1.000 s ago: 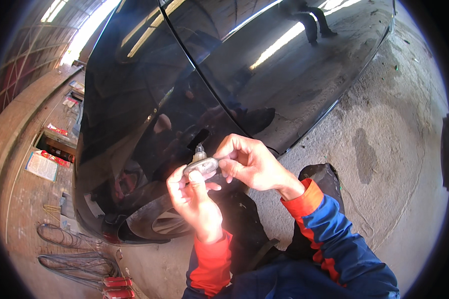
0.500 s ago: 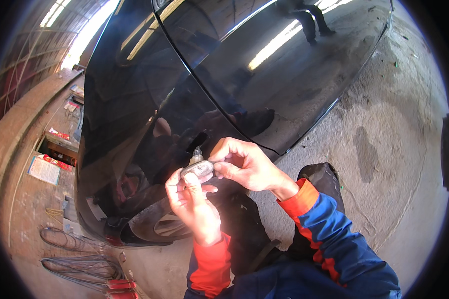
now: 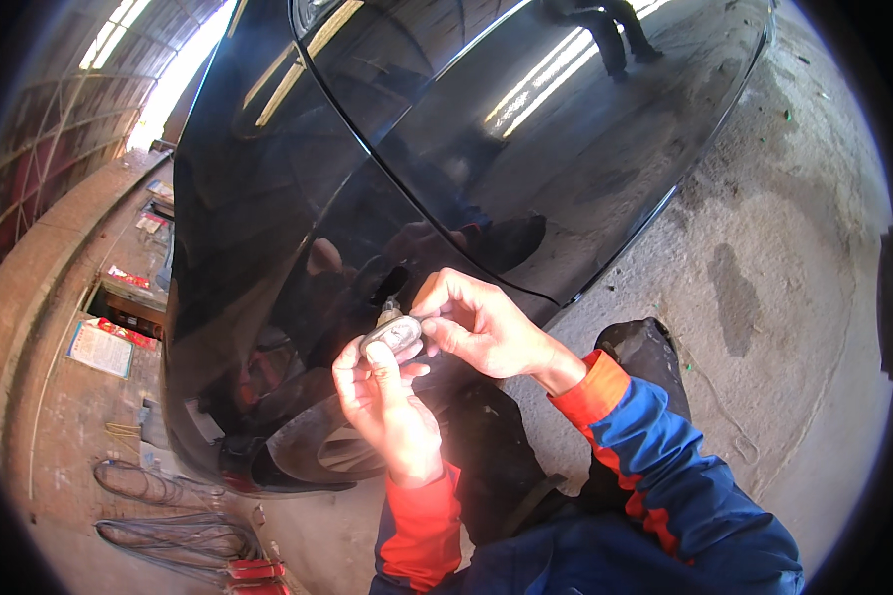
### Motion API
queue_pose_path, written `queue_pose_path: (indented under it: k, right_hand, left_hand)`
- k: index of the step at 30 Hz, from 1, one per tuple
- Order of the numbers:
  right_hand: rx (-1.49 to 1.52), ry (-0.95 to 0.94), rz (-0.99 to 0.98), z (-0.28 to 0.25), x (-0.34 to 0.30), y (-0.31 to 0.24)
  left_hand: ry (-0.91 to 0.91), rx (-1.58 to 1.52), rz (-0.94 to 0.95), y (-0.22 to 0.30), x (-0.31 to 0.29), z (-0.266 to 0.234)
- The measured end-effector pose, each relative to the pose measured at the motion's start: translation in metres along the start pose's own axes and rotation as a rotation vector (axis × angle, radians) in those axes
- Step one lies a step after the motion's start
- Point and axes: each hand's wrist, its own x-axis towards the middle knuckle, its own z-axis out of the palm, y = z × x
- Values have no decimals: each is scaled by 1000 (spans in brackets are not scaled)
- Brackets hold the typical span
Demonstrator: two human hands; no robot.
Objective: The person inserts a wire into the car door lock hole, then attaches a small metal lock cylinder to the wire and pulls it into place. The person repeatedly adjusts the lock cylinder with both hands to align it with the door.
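A small oval side turn-signal lamp [image 3: 395, 336] with a clear lens is held just off the black car's fender [image 3: 258, 248]. My left hand [image 3: 389, 407] grips it from below, thumb on the lens and fingers behind. At the lamp's right end, the thumb and forefinger of my right hand [image 3: 481, 327] are pinched together against its edge; whether a small part sits between them is hidden. A pale bulb socket [image 3: 390, 311] sticks out behind the lamp, towards a dark oval hole [image 3: 395, 282] in the fender.
The car's front door [image 3: 566, 149] stretches away to the right, and its wheel [image 3: 339, 448] is below my hands. Coiled cables [image 3: 179, 536] and red objects [image 3: 258, 569] lie on the floor at left. Near them is a printed sheet [image 3: 100, 348]. Rough concrete [image 3: 764, 278] spans the right.
Both hands keep their hold on the lamp, with only slight finger movement. The view has shifted a little, so the floor items at left appear further right.
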Motion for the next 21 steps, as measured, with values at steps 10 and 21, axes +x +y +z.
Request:
queue_pose_path:
  k: [10,21]
  right_hand:
    - [123,20,-12,0,6,9]
    - [205,39,18,-2,9,10]
  left_hand:
    - [26,-85,-76,0,4,1]
    - [25,-33,-27,0,3,0]
